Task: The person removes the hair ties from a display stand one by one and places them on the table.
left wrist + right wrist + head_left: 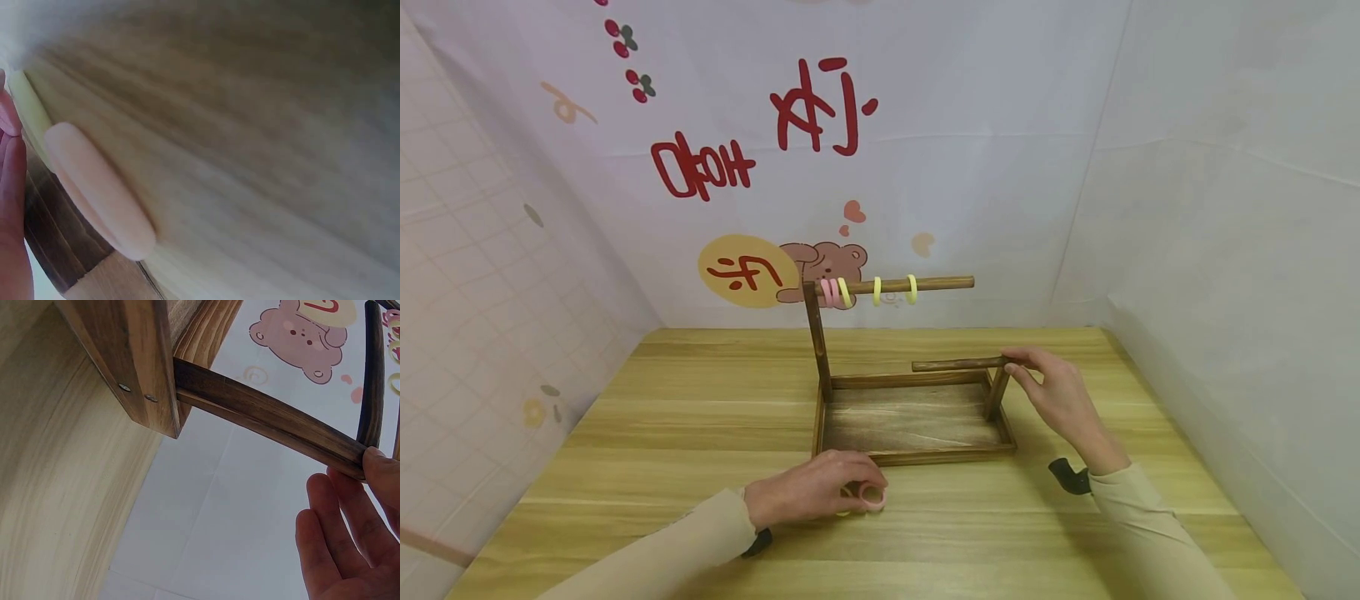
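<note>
One rack [942,456] bears three yellow rings [877,296] and two pink rings [835,294].

Printed sheets [985,175] enclosing a table [715,392] form a booth [1225,217].

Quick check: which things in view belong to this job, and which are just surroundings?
Job:
brown wooden two-bar rack, pinched by the right hand
pink and yellow rings hanging on the rack
pink ring and yellow ring at the left hand

Surroundings:
pale wood-grain tabletop
white printed backdrop
black wrist pieces

"What's the left wrist view showing?"
"A pink ring [103,194] is overlapping a yellow ring [32,115] against the wooden tabletop [269,137]."
"And beside them?"
"The left hand [11,203] is showing, near dark wood [62,228]."
</note>
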`<action>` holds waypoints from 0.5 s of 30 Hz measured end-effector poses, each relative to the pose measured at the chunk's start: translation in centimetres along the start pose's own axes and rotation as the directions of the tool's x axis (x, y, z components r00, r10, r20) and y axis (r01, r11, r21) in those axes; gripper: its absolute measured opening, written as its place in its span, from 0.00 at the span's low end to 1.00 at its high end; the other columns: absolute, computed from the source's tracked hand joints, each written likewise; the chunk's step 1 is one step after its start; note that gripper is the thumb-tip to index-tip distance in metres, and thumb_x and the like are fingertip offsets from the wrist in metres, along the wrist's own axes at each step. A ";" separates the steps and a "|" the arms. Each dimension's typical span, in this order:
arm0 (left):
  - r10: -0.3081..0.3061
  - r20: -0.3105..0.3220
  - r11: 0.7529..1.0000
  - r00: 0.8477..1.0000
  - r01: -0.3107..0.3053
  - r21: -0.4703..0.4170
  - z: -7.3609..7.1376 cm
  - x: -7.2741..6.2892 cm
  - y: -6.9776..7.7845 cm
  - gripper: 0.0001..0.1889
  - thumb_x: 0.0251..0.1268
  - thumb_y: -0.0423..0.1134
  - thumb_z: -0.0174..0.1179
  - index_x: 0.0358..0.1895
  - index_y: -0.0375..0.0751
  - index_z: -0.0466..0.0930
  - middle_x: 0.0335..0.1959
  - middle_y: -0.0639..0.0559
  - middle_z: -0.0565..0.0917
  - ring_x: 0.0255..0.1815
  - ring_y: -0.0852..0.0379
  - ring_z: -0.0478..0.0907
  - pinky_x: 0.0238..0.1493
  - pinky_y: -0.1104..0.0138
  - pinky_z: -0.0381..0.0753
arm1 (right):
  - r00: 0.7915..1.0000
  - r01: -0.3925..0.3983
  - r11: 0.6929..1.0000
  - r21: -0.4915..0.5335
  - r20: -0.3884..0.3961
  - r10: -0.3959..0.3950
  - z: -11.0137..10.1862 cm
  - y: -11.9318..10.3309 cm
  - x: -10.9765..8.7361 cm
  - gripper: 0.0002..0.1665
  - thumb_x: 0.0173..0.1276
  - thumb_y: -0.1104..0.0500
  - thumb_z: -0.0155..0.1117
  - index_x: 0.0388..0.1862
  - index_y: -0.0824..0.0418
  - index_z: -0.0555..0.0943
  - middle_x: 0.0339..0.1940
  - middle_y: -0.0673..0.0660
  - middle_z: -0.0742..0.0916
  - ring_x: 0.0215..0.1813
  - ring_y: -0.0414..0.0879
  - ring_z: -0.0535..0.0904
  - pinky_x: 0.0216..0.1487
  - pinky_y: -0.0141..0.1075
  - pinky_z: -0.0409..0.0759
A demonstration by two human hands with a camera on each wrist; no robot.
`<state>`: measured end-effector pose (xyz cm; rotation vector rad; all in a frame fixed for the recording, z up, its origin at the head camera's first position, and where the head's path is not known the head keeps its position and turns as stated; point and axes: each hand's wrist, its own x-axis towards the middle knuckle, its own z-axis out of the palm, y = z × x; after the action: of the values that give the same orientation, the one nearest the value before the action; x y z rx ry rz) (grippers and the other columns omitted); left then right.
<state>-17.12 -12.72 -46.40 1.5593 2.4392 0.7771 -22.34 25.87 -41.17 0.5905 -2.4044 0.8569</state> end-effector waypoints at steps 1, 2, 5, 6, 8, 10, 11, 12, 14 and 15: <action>0.001 0.001 1.000 1.000 -0.001 0.005 0.0 0.0 0.0 0.13 0.69 0.37 0.70 0.54 0.43 0.85 0.49 0.56 0.85 0.46 0.66 0.80 0.50 0.75 0.81 | 1.000 0.001 1.000 0.000 -0.002 -0.001 0.0 0.0 0.0 0.14 0.70 0.68 0.70 0.54 0.67 0.85 0.49 0.62 0.90 0.50 0.61 0.87 0.49 0.59 0.83; 0.000 0.004 1.000 1.000 -0.001 0.010 0.0 -0.1 0.0 0.14 0.68 0.37 0.70 0.55 0.43 0.85 0.51 0.56 0.85 0.47 0.66 0.80 0.52 0.74 0.80 | 1.000 0.003 1.000 0.001 -0.003 -0.003 0.0 0.0 0.0 0.14 0.70 0.68 0.70 0.54 0.67 0.85 0.49 0.62 0.90 0.50 0.61 0.87 0.49 0.59 0.83; 0.002 0.009 1.000 1.000 -0.002 0.023 0.0 -0.1 0.0 0.16 0.67 0.36 0.71 0.57 0.43 0.84 0.54 0.56 0.85 0.51 0.65 0.81 0.55 0.73 0.80 | 1.000 0.004 1.000 0.002 -0.005 -0.004 0.0 0.0 0.0 0.14 0.70 0.68 0.70 0.54 0.67 0.85 0.49 0.62 0.90 0.50 0.61 0.87 0.49 0.59 0.83; 0.002 0.010 1.000 1.000 -0.002 0.026 -0.1 -0.1 0.0 0.17 0.67 0.36 0.71 0.58 0.43 0.84 0.56 0.56 0.85 0.53 0.65 0.81 0.57 0.73 0.79 | 1.000 0.004 1.000 0.002 -0.006 -0.004 0.0 0.0 0.0 0.14 0.70 0.68 0.70 0.54 0.67 0.85 0.49 0.62 0.91 0.50 0.61 0.87 0.49 0.59 0.83; 0.003 0.009 1.000 1.000 -0.004 0.021 -0.1 -0.2 0.0 0.18 0.67 0.36 0.71 0.58 0.43 0.84 0.57 0.55 0.84 0.56 0.65 0.81 0.58 0.72 0.79 | 1.000 0.006 1.000 0.002 -0.007 -0.006 0.0 0.0 0.0 0.14 0.70 0.69 0.70 0.54 0.66 0.85 0.49 0.62 0.91 0.50 0.61 0.87 0.49 0.59 0.83; 0.002 0.001 1.000 1.000 -0.002 -0.003 -0.3 -0.2 0.0 0.16 0.69 0.36 0.70 0.58 0.43 0.84 0.57 0.54 0.85 0.57 0.64 0.81 0.60 0.71 0.79 | 1.000 0.011 1.000 0.002 -0.009 -0.010 0.0 0.0 0.0 0.14 0.70 0.69 0.70 0.54 0.66 0.86 0.49 0.62 0.91 0.50 0.61 0.87 0.49 0.59 0.83; 0.002 -0.008 1.000 1.000 -0.003 -0.012 -0.4 -0.2 0.1 0.15 0.70 0.36 0.69 0.57 0.43 0.84 0.57 0.54 0.85 0.58 0.64 0.80 0.60 0.70 0.79 | 1.000 0.013 1.000 0.001 -0.011 -0.013 0.0 0.0 0.0 0.15 0.69 0.69 0.70 0.54 0.66 0.86 0.48 0.62 0.91 0.50 0.61 0.88 0.49 0.59 0.83; 0.000 -0.020 1.000 1.000 -0.001 -0.019 -0.5 -0.2 0.1 0.14 0.71 0.37 0.68 0.57 0.43 0.85 0.57 0.54 0.85 0.59 0.63 0.80 0.61 0.69 0.80 | 1.000 0.016 1.000 0.000 -0.013 -0.016 0.0 0.0 0.1 0.15 0.69 0.69 0.70 0.54 0.66 0.86 0.48 0.62 0.91 0.50 0.61 0.88 0.49 0.59 0.83; 0.000 -0.052 1.000 0.999 -0.001 -0.019 -0.7 -0.2 0.2 0.14 0.72 0.36 0.67 0.57 0.43 0.85 0.57 0.53 0.86 0.60 0.61 0.81 0.62 0.68 0.80 | 1.000 0.019 1.000 -0.002 -0.016 -0.019 0.0 -0.1 0.0 0.15 0.69 0.69 0.71 0.54 0.66 0.86 0.48 0.62 0.91 0.50 0.61 0.88 0.49 0.59 0.83; -0.002 -0.069 1.000 0.998 0.001 -0.014 -0.9 -0.2 0.2 0.14 0.72 0.36 0.66 0.58 0.42 0.85 0.57 0.54 0.86 0.60 0.61 0.81 0.62 0.67 0.80 | 1.000 0.020 1.000 -0.004 -0.017 -0.020 0.0 -0.1 0.0 0.15 0.69 0.70 0.71 0.53 0.66 0.86 0.48 0.62 0.91 0.50 0.61 0.88 0.49 0.59 0.83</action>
<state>-17.16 -13.15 -45.59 1.5502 2.4767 0.8599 -22.32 25.83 -41.10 0.6029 -2.3799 0.8459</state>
